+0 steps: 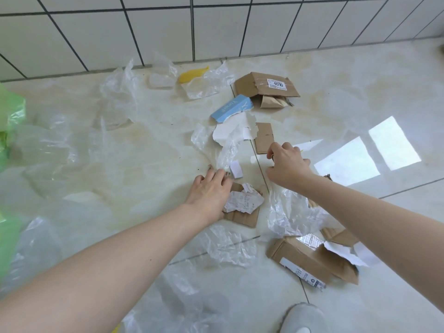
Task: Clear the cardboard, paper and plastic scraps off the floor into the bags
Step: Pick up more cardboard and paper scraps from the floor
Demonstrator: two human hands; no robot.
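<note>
My left hand (211,192) lies flat, fingers straight, on a brown cardboard piece (247,216) that carries a crumpled printed paper (243,200). Its fingertips reach toward a small white paper slip (236,169). My right hand (287,164) hovers with curled fingers at the lower corner of a narrow cardboard strip (264,137); whether it grips anything is unclear. Crumpled clear plastic (290,212) lies under my right forearm. A green bag (10,121) shows at the left edge.
A torn box with a 4010 label (266,90), a blue carton (231,108), torn white paper (234,128) and a yellow scrap (192,74) lie by the tiled wall. Another ripped box (310,260) sits near my grey shoe (302,318). Clear plastic sheets (72,145) cover the floor's left side.
</note>
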